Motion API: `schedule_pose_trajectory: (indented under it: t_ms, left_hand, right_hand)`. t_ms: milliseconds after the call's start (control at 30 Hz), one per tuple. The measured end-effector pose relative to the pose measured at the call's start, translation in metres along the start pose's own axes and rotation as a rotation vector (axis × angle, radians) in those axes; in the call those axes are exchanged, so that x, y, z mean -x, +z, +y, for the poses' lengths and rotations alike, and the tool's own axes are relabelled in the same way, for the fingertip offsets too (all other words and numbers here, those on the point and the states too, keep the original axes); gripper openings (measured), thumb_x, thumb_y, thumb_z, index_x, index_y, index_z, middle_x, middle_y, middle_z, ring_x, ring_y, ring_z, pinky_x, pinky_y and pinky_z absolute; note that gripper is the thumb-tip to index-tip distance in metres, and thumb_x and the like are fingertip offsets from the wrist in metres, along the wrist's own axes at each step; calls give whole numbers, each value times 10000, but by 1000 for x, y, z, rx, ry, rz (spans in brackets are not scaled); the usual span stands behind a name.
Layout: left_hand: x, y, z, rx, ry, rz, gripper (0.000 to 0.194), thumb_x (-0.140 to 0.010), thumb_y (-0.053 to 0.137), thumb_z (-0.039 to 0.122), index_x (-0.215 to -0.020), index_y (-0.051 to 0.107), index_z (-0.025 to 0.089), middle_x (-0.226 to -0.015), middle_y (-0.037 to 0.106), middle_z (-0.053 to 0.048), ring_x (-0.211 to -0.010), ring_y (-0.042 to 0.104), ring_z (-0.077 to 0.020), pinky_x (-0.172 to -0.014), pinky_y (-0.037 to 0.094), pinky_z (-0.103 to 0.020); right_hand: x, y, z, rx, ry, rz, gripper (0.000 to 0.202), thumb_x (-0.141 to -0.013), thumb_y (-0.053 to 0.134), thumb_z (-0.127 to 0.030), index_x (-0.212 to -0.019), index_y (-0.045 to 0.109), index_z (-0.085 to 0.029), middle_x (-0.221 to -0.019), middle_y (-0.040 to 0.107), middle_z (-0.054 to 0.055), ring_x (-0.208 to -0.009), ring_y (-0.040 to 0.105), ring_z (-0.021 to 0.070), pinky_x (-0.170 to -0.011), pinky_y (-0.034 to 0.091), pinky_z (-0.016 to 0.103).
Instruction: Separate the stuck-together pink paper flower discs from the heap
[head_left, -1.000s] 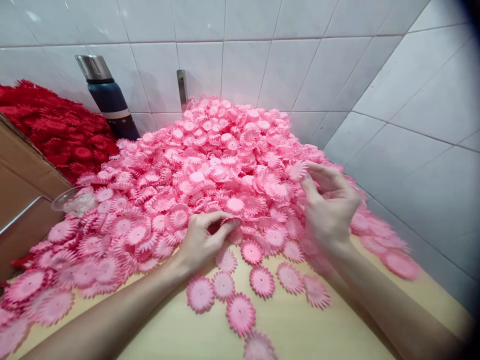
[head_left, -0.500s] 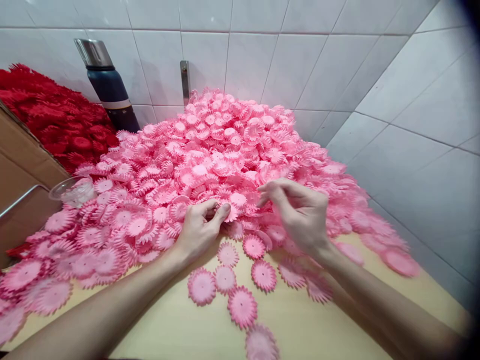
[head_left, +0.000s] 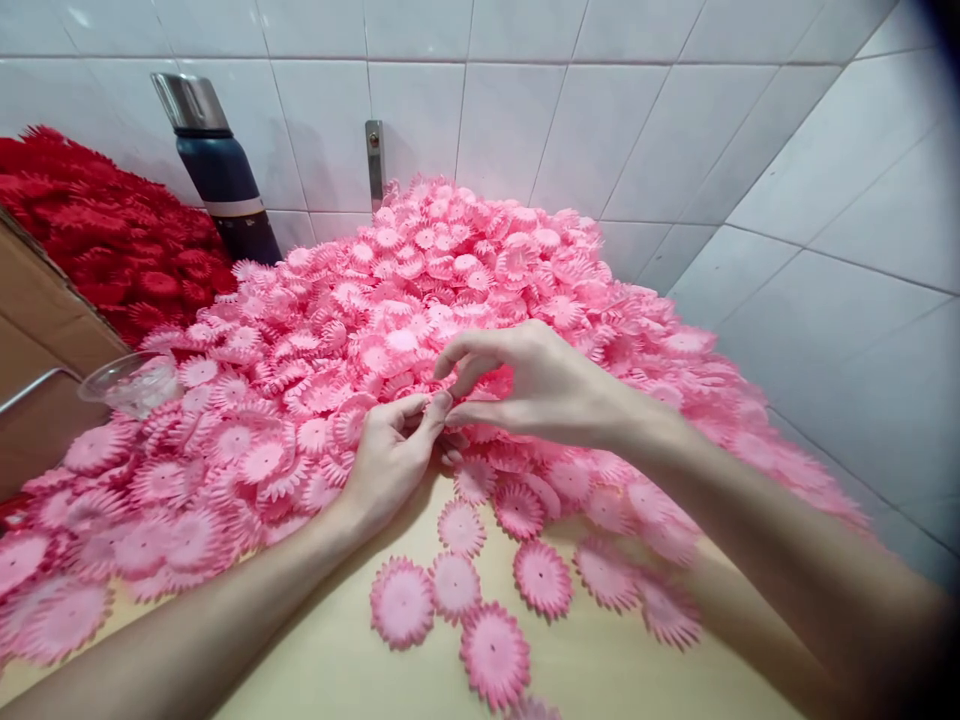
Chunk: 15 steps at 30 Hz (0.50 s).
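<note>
Left hand (head_left: 394, 455) is pinched closed, contents unclear; right hand (head_left: 536, 385), at its 2 o'clock, curves half-open. Pink discs (head_left: 495, 655) at 6 o'clock look light, delicate; best held mid-face.

glossy tiled wall (head_left: 517, 130), brushed metal bottle cap (head_left: 191, 103)

Hands (head_left: 450, 405) meet before a heap of pink discs (head_left: 420, 300)

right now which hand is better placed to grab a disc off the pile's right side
Probably the right hand: its arm comes in from that side; the left hand sits farther left.
</note>
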<state>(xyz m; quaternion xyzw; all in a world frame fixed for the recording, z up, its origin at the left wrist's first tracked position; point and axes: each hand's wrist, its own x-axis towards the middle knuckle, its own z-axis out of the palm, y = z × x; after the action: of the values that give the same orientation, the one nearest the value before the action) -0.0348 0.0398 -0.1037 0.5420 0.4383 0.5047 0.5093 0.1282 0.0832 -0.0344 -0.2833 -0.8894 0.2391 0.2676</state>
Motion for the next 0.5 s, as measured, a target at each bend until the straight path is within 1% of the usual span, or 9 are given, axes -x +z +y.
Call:
schedule_pose_trajectory:
  t_ms: [100,200,267,333,433,500]
  left_hand:
    - [0,0,0,-5,11,-18,387,-876,563,487,-732,629,134,-608,616,-17,-545,608,-131,-519,506,-234]
    - [0,0,1,-88,67,-16,320,-829,655,410,-663,603,141,-600,585,5,-546,561,-105,-508,452,-207]
    - [0,1,1,-125,90,-15,298,-809,685,356,-627,577,146,-579,549,25,-526,516,-87,-486,406,-195]
    - [0,2,2,-120,99,-6,312,-821,669,338,-602,548,151,-559,524,35,-505,491,-78,-470,381,-192]
    - [0,3,2,-105,111,19,322,-841,642,341,-598,540,156,-555,528,32,-498,492,-79,-464,375,-196]
    - [1,3,2,-109,120,31,297,-841,641,339,-623,558,155,-572,546,25,-514,505,-85,-481,389,-203]
  right_hand:
    - [3,-1,1,78,-28,30,203,-746,626,-21,-866,645,-184,-767,721,-3,-716,678,150,-634,481,262]
    - [5,-1,3,115,-21,62,196,-726,614,-13,-826,617,-181,-767,701,-2,-692,650,148,-595,451,259]
    - [5,0,3,94,-7,74,209,-719,593,0,-821,587,-182,-769,678,-4,-695,631,146,-598,453,263]
    - [5,3,1,68,-5,94,230,-708,567,22,-811,560,-184,-764,647,-6,-696,611,143,-606,461,269]
    - [5,10,-2,28,-9,150,243,-696,536,44,-787,539,-182,-768,621,-3,-706,602,144,-611,480,279]
    - [4,11,-1,-13,-2,184,235,-704,526,40,-779,529,-183,-766,615,-2,-709,613,146,-599,493,280]
